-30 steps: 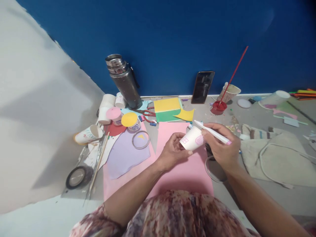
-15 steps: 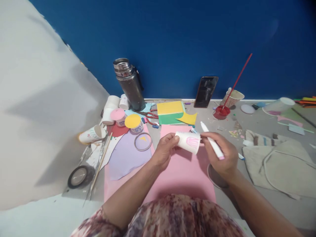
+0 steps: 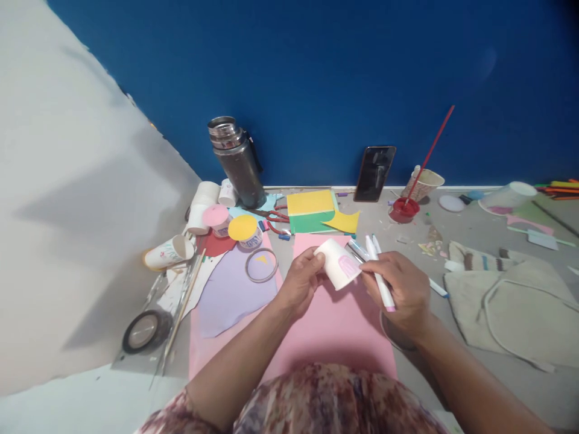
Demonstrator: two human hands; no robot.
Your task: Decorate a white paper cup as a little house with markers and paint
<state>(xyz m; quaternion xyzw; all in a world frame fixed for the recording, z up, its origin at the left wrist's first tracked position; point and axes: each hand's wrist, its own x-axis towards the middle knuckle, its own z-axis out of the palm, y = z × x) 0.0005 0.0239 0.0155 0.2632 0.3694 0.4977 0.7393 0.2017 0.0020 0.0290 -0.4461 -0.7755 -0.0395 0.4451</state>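
My left hand (image 3: 304,278) grips a white paper cup (image 3: 332,256) at its base end, thumb on top. The cup lies tilted on its side in the air above pink paper (image 3: 332,325), its rim toward my right hand. A pink rounded outline is drawn on the cup's wall near the rim. My right hand (image 3: 400,286) holds a white marker (image 3: 383,289) with a pink end, pointing away from me. Its fingertips are at the cup's rim. Other slim pens (image 3: 357,248) show just beyond these fingers; whether they are held too is unclear.
A steel flask (image 3: 239,166) and a propped phone (image 3: 374,173) stand by the blue wall. Decorated cups, purple paper (image 3: 239,301), a ring (image 3: 262,265) and black tape (image 3: 143,331) are on the left. A red pot (image 3: 404,211) with a brush and a cloth bag (image 3: 506,301) are on the right.
The cup has turned and tilted in my left hand, its rim now lower and nearer to me. The marker in my right hand has shifted slightly left and down.
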